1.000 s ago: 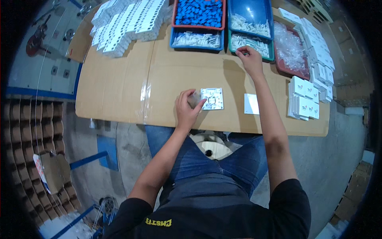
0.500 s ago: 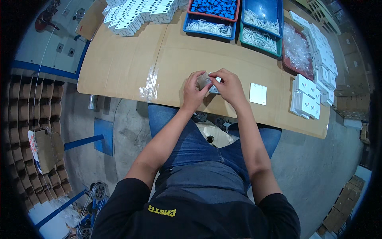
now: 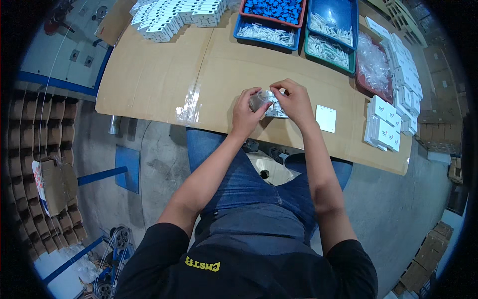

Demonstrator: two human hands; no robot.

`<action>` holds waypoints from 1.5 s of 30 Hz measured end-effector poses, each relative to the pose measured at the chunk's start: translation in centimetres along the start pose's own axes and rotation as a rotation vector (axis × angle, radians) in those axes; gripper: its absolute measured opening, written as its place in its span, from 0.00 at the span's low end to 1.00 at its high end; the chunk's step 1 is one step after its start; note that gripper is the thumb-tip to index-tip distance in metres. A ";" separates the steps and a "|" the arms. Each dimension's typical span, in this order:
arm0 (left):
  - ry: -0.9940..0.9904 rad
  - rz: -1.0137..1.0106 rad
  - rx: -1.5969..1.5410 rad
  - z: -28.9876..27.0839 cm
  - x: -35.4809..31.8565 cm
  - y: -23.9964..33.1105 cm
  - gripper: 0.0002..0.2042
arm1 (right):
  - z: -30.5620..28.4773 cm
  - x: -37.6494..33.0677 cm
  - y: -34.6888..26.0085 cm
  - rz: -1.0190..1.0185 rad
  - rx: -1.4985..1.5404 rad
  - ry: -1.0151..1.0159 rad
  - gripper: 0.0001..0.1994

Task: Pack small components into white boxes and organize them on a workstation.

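Observation:
Above the near edge of the cardboard-covered table, my left hand is closed round a small clear plastic bag, whose mouth faces my right hand. My right hand is right beside it, thumb and fingertips pinched together near that mouth. What the pinch holds, if anything, is too small to make out. Under the right fingers lies a white box-like piece with small parts on it, partly hidden by the hand. A flat white square plate rests on the table just right of my right hand.
Stacked white boxes stand at the far left, others at the right. Across the back are a red tray of blue pieces, a blue tray of white plugs, a green tray of plugs and a red tray of clear bags.
My right hand has shifted slightly right and away from the bag's mouth, uncovering more of the white piece below. My left hand still holds the bag in nearly the same place.

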State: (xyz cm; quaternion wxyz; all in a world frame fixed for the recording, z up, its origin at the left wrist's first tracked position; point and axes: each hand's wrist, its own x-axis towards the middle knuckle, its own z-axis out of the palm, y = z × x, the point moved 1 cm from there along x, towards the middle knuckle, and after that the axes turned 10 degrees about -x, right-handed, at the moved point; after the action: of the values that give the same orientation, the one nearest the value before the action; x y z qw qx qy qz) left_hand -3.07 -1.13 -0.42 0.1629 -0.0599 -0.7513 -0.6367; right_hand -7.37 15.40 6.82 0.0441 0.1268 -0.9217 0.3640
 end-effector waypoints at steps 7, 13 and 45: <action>0.032 -0.041 0.043 0.1 0.1 0.1 0.26 | 0.2 7.2 4.0 -0.027 -0.137 0.170 0.07; 0.075 0.003 0.069 0.3 0.1 -0.3 0.26 | 0.6 15.2 7.0 0.012 -0.349 0.318 0.07; 0.071 0.024 0.162 -0.1 0.2 0.6 0.24 | -1.1 13.4 5.6 0.044 -0.387 0.147 0.09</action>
State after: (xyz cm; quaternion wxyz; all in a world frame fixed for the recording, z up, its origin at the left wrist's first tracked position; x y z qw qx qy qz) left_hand -3.04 -1.10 0.16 0.2016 -0.0329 -0.7934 -0.5734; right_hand -21.78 17.36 6.30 0.1267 0.0688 -0.9712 0.1895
